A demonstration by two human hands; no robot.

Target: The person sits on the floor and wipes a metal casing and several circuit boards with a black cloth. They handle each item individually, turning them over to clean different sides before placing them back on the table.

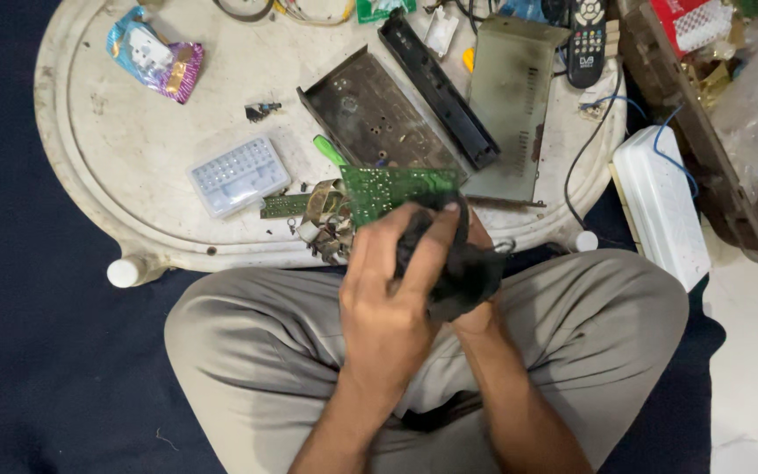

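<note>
Wiping underway: left hand (388,298) fingers clamp crumpled black cloth (458,268) on green circuit board (392,189); right hand (475,241) mostly hidden beneath, grip unclear; steadier board support needed.

On the counter (116,175), the circuit board (396,189) lies at the near edge; the bit case (239,175) lies left of it, the open metal chassis (370,114) behind, the remote (586,39) far right.

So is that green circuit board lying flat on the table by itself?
No, the green circuit board is gripped by the left hand along with a black cloth.
</note>
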